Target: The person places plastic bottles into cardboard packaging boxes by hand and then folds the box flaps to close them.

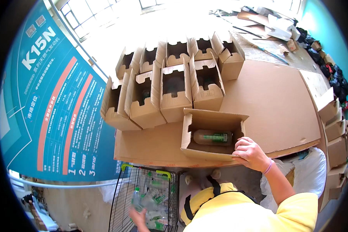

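On the cardboard-covered table, an open cardboard box [214, 152] lies with its opening toward me. A clear plastic bottle [212, 137] with a green label rests on its side inside. My right hand [250, 154] grips the box's near right edge, fingers curled over the wall. Down at the left, my left hand [138, 217] is slightly blurred over a black wire shopping cart [121, 189]. Its fingers close around the lower part of a clear bottle with a green cap [136, 198]. Several more empty-looking bottles [152, 203] lie jumbled in the cart.
Two rows of open cardboard boxes [176, 91] stand behind the box, some with bottles inside. A large blue printed banner [54, 108] borders the left. A white sack [307, 170] sits right of the table. More boxes [336, 143] and black bags [336, 79] line the right wall.
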Demonstrator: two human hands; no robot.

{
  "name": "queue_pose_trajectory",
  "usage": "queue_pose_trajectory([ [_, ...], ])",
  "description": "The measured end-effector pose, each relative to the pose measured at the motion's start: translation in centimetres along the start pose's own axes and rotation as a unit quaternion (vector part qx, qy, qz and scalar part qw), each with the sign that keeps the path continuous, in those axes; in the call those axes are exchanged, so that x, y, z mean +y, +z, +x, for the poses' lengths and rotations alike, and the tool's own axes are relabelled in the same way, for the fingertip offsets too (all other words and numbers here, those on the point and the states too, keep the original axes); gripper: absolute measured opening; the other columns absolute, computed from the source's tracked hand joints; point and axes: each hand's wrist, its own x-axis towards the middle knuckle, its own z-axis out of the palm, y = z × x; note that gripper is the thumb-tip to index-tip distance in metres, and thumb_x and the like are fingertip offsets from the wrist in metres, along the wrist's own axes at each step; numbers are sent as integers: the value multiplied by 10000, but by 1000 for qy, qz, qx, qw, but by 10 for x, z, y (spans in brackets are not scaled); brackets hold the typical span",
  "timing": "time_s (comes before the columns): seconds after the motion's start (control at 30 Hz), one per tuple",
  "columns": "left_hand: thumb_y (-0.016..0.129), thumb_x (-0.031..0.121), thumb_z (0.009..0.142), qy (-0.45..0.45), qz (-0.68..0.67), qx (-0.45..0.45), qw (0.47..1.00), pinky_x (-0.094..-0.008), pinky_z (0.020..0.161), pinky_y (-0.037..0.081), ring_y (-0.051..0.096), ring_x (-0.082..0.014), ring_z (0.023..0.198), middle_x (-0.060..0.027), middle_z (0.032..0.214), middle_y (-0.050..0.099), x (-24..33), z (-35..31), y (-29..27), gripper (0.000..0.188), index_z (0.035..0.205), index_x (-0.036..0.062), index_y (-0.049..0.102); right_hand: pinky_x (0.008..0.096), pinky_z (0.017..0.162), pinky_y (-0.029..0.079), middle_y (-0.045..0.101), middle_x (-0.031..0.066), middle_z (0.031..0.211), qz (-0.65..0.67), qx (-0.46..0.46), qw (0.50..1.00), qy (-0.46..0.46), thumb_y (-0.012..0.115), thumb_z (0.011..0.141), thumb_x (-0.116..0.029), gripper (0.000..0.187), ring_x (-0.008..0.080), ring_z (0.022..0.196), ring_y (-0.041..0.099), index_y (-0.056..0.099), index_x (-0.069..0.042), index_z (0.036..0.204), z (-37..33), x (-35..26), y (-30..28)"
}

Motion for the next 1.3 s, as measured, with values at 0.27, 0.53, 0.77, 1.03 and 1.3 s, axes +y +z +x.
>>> queue_pose_trajectory([
  [0.27, 766, 272, 728, 235, -377, 254, 859, -360, 909, 492, 577, -242, 1066, -117, 1176, 553, 282, 20, -211, 630, 1223, -50, 546, 349, 852, 452, 545, 20, 753, 11, 12, 998, -62, 750, 750, -184, 166, 211, 840, 525, 611, -99, 717, 2, 11, -1],
  [0.53, 855, 160, 587, 557, -165, 38, 813, -395, 772, 570, 651, -254, 919, -107, 1063, 619, 507, 17, -199, 590, 1130, 62, 645, 355, 859, 459, 554, 27, 751, 52, 67, 994, -63, 725, 744, -150, 130, 214, 853, 539, 611, -90, 721, -5, 23, -4],
  [0.77, 818, 272, 732, 518, -61, -257, 814, -423, 905, 504, 606, -374, 1024, -184, 1116, 572, 545, 36, -106, 574, 1187, 18, 578, 350, 890, 465, 583, 27, 769, 66, 101, 991, -63, 722, 750, -129, 96, 205, 879, 555, 638, -85, 737, -10, 20, 7],
  [1.03, 829, 258, 729, 551, 227, -388, 703, -445, 881, 515, 627, -408, 1031, -224, 1077, 662, 538, 98, -48, 704, 1320, 73, 493, 356, 880, 472, 596, 29, 770, 95, 92, 989, -65, 732, 776, -155, 129, 206, 865, 554, 636, -78, 739, -10, 25, 9],
  [1.3, 687, 78, 821, 560, 227, -455, 654, -445, 897, 500, 628, -384, 1022, -221, 1072, 667, 541, 84, -51, 406, 1218, 38, 611, 384, 940, 478, 628, 52, 879, 88, 90, 991, -44, 745, 786, -172, 135, 234, 981, 574, 660, -88, 848, -16, 21, 14],
])
